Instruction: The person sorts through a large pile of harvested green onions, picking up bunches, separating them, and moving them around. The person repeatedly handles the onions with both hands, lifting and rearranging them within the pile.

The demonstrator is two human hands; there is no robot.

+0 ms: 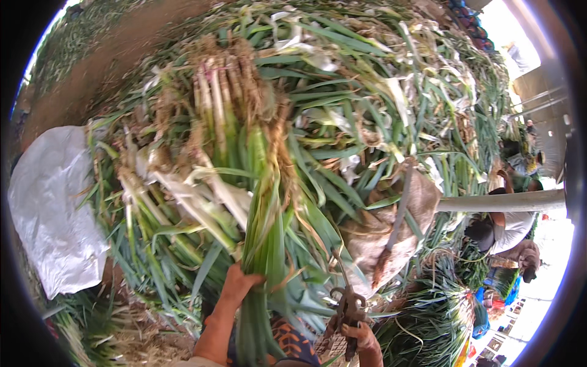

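My left hand point(242, 283) grips a bundle of leek-like plants point(263, 220) by the long green leaves. The bundle points away from me, its upper end blurred among brown roots. In my right hand point(362, 337) is a dark metal hand tool point(351, 305) with a thin rod pointing up and away. It resembles an air blow gun, but its exact kind is unclear. The tool is apart from the bundle, to its right. Pale-stemmed plants with brown roots point(215, 87) lie beyond the bundle, and more pale stems point(183, 197) lie left of it.
A large heap of leaves and peelings point(348, 96) spreads ahead. White plastic sheeting point(57, 206) lies left, a brown sack point(394, 229) right. A pale pole point(504, 200) juts in from the right, near a bent-over person point(504, 229). Bunched green plants point(426, 312) lie lower right.
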